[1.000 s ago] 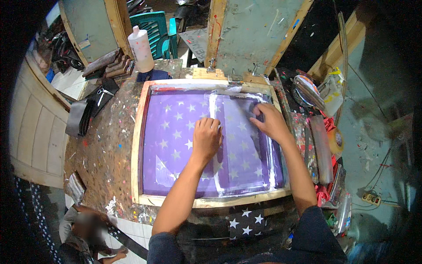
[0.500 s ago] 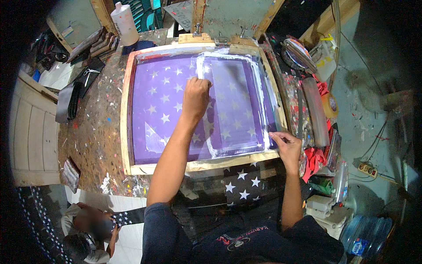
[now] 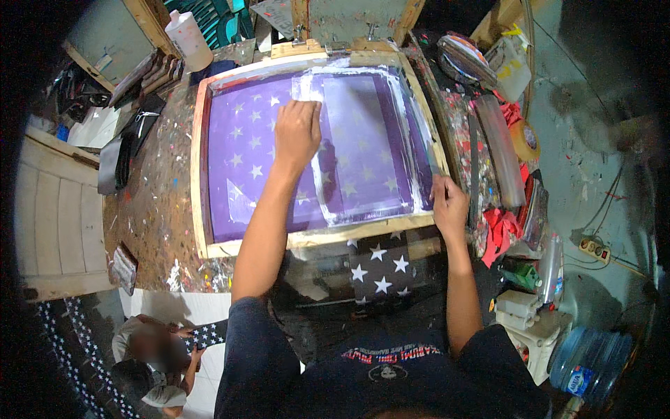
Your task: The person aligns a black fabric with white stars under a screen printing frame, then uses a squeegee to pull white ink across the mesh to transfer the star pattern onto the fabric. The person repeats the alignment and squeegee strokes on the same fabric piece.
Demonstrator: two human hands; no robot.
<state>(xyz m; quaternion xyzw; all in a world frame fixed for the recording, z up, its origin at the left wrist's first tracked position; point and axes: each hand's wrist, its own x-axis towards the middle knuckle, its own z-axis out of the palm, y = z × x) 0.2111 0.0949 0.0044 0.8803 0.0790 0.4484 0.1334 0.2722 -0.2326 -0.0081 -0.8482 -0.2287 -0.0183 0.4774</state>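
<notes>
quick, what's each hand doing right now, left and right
Left hand: open, pressed palm-down on the purple star-patterned screen.
Right hand: at the wooden frame's right front corner; whether it grips cannot be told.

We find the left hand pressed flat on the purple star-patterned screen inside its wooden frame. The right hand grips the frame's near right corner. Dark starred fabric protrudes beneath.

1 wooden screen-printing frame, 1 white bottle, 1 blue water jug, 2 hands.
</notes>
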